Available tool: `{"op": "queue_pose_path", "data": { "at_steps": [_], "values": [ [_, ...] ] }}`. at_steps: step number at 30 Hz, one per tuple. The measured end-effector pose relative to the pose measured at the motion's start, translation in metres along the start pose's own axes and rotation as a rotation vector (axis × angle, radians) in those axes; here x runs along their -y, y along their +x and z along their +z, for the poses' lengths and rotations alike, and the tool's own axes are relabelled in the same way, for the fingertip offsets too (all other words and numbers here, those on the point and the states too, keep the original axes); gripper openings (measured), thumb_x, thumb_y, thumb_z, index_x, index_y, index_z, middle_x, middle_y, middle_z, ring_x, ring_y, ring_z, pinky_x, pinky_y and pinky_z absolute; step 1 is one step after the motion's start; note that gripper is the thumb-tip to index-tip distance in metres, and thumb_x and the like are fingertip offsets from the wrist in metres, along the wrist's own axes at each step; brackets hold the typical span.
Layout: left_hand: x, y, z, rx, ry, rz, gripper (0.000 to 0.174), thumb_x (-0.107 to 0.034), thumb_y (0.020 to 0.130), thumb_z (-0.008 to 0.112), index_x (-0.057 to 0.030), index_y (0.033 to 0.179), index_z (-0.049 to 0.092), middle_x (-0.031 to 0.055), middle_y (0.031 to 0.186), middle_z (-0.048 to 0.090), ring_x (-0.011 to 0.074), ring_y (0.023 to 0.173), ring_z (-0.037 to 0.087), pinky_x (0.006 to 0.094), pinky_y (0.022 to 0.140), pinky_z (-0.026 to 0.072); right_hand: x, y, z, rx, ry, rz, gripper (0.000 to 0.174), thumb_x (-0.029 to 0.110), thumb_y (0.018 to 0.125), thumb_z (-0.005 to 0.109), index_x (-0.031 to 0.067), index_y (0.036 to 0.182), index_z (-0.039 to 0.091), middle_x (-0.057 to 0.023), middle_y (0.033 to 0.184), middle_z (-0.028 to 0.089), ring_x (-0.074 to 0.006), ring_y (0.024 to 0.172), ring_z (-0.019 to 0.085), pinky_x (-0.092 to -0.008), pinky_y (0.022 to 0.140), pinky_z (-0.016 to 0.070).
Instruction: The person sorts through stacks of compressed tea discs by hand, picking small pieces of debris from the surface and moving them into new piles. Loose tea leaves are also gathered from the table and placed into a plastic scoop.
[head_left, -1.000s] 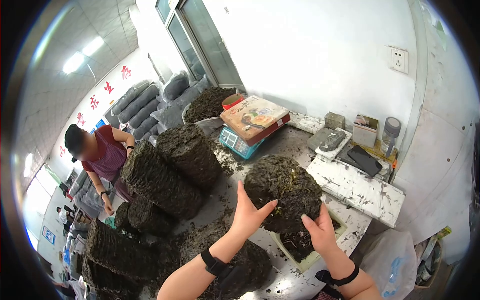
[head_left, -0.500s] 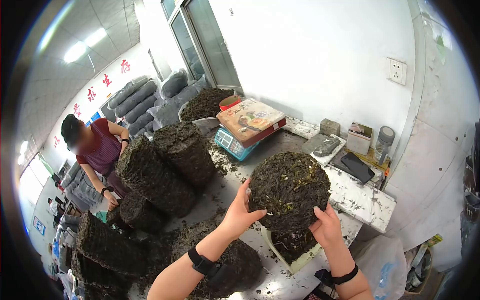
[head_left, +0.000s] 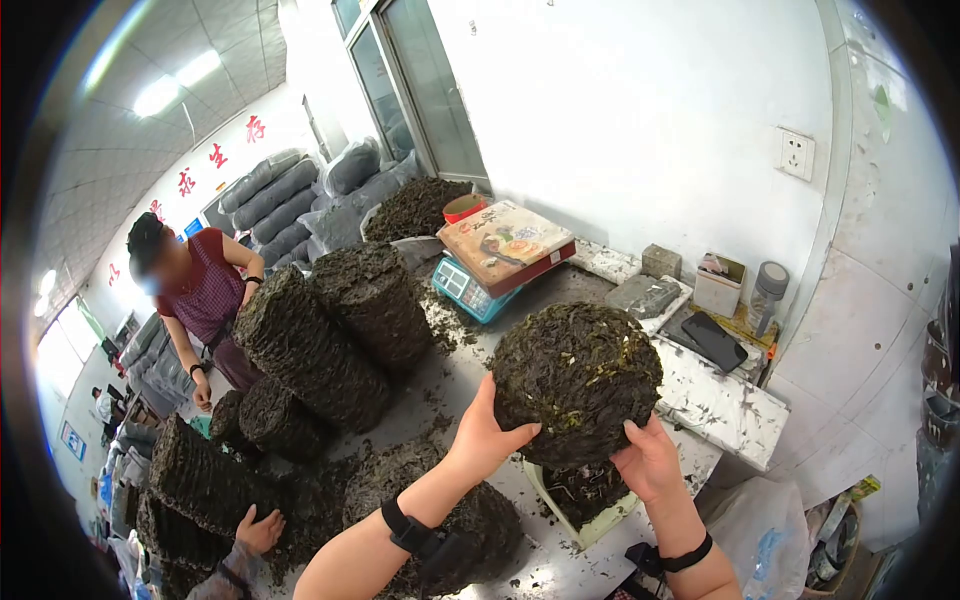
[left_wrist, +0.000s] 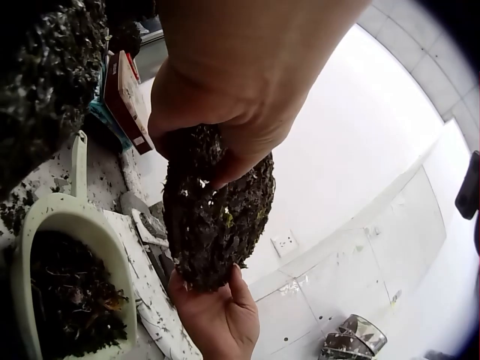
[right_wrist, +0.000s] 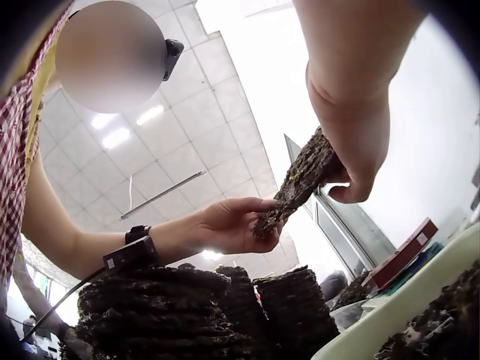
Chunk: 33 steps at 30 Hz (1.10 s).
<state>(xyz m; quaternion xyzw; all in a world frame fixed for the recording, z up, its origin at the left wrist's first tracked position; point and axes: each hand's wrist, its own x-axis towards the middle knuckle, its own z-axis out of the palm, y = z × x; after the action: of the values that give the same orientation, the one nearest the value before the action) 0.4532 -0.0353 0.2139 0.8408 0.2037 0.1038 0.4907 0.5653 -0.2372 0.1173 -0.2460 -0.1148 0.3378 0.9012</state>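
Both hands hold up a round, dark, leafy cake (head_left: 577, 384) above the table, its broad face toward the head camera. My left hand (head_left: 482, 437) grips its left edge, thumb on the near face. At its lower right edge, my right hand (head_left: 652, 463) pinches it between thumb and fingers. The left wrist view shows the cake (left_wrist: 217, 217) edge-on, fairly thick, between the left hand (left_wrist: 225, 105) and right hand (left_wrist: 217, 315). Behind and below it lies a pale green scoop (left_wrist: 71, 214) with dark loose scraps.
Tall stacks of dark cakes (head_left: 310, 350) stand on the left. A box (head_left: 508, 245) rests on a teal scale (head_left: 468, 292) behind. A phone (head_left: 714, 340) and a bottle (head_left: 768, 295) are at right. Another hand (head_left: 259, 531) touches a lower-left stack; a person (head_left: 205, 290) stands beyond.
The cake has turned from tilted to facing the head camera, with both hands still gripping it. Another person's hand has come in at the lower left. The person beyond has drawn an arm back slightly.
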Motion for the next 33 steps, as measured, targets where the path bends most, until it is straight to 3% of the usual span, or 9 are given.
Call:
{"op": "queue_pose_path", "data": {
  "at_steps": [6,8,17,20,21,23,27,30,33],
  "values": [
    [0.003,0.000,-0.005,0.112,-0.167,0.005,0.108,-0.020,0.079,0.078,0.0082,0.149,0.000,0.0286,0.156,0.002,0.0348,0.147,0.001,0.0413,0.118,0.0130,0.001,0.000,-0.001,0.016,0.027,0.011,0.042,0.007,0.095,0.052,0.0067,0.136,0.042,-0.0088,0.132,0.054,-0.0267,0.122,0.051,-0.0493,0.102,0.0408],
    [-0.005,-0.004,0.001,0.012,-0.043,0.014,0.100,-0.025,0.079,0.075,0.0129,0.146,0.012,0.0306,0.150,0.026,0.0368,0.142,0.025,0.0375,0.114,0.0234,0.000,0.000,-0.001,0.014,0.027,0.009,0.041,0.007,0.095,0.052,0.0066,0.135,0.042,-0.0088,0.132,0.054,-0.0268,0.122,0.052,-0.0493,0.102,0.0410],
    [0.010,-0.001,-0.005,-0.028,-0.133,0.110,0.083,-0.027,0.088,0.068,0.0036,0.148,0.020,0.0253,0.147,0.034,0.0338,0.139,0.032,0.0430,0.110,0.0333,0.006,0.002,-0.015,-0.046,-0.122,-0.083,0.041,-0.005,0.088,0.054,0.0107,0.126,0.053,-0.0084,0.132,0.054,-0.0253,0.124,0.051,-0.0462,0.104,0.0398],
    [-0.020,-0.006,-0.017,0.000,-0.854,-0.374,0.063,-0.024,0.096,0.057,0.0012,0.146,0.026,0.0178,0.145,0.040,0.0289,0.132,0.043,0.0421,0.104,0.0406,0.010,0.002,-0.011,0.156,-0.821,-0.593,0.047,-0.012,0.080,0.049,0.0085,0.122,0.057,-0.0119,0.135,0.051,-0.0291,0.129,0.046,-0.0478,0.106,0.0365],
    [-0.012,-0.005,-0.027,0.241,-0.985,-0.301,0.068,-0.021,0.098,0.055,0.0022,0.149,0.017,0.0121,0.130,0.052,0.0231,0.111,0.056,0.0370,0.094,0.0462,0.014,-0.003,-0.003,0.160,-1.123,-0.777,0.048,-0.014,0.076,0.047,0.0060,0.118,0.059,-0.0150,0.137,0.050,-0.0319,0.132,0.043,-0.0467,0.108,0.0337],
    [0.000,-0.011,-0.022,0.143,-0.782,-0.237,0.071,-0.019,0.099,0.054,0.0029,0.150,0.010,0.0062,0.113,0.051,0.0174,0.097,0.054,0.0349,0.087,0.0464,0.013,-0.003,0.001,0.174,-1.460,-1.026,0.050,-0.015,0.068,0.043,0.0026,0.111,0.061,-0.0210,0.142,0.044,-0.0384,0.136,0.037,-0.0435,0.112,0.0284],
    [-0.009,-0.024,-0.018,-0.026,-0.610,-0.208,0.072,-0.012,0.099,0.053,0.0034,0.151,0.005,-0.0018,0.091,0.043,0.0082,0.080,0.048,0.0285,0.074,0.0464,0.007,-0.005,-0.003,-0.065,-1.297,-0.897,0.056,-0.014,0.069,0.042,0.0045,0.119,0.058,-0.0204,0.143,0.042,-0.0371,0.138,0.034,-0.0434,0.112,0.0286],
    [-0.010,-0.030,-0.019,-0.055,-0.667,-0.184,0.070,-0.012,0.099,0.053,0.0028,0.151,0.009,-0.0034,0.087,0.039,0.0062,0.080,0.046,0.0263,0.073,0.0462,0.014,-0.004,-0.015,-0.065,-0.367,-0.216,0.052,-0.004,0.090,0.048,0.0058,0.140,0.037,-0.0125,0.132,0.046,-0.0211,0.108,0.056,-0.0410,0.101,0.0430],
    [0.000,-0.031,-0.023,-0.024,-0.705,-0.149,0.068,-0.010,0.099,0.052,0.0015,0.151,0.011,-0.0041,0.086,0.037,0.0054,0.077,0.044,0.0263,0.071,0.0458,0.005,-0.009,-0.007,-0.045,-0.549,-0.246,0.055,0.003,0.090,0.058,0.0021,0.140,0.034,-0.0081,0.109,0.049,-0.0157,0.090,0.056,-0.0353,0.080,0.0508]
  ]
}}
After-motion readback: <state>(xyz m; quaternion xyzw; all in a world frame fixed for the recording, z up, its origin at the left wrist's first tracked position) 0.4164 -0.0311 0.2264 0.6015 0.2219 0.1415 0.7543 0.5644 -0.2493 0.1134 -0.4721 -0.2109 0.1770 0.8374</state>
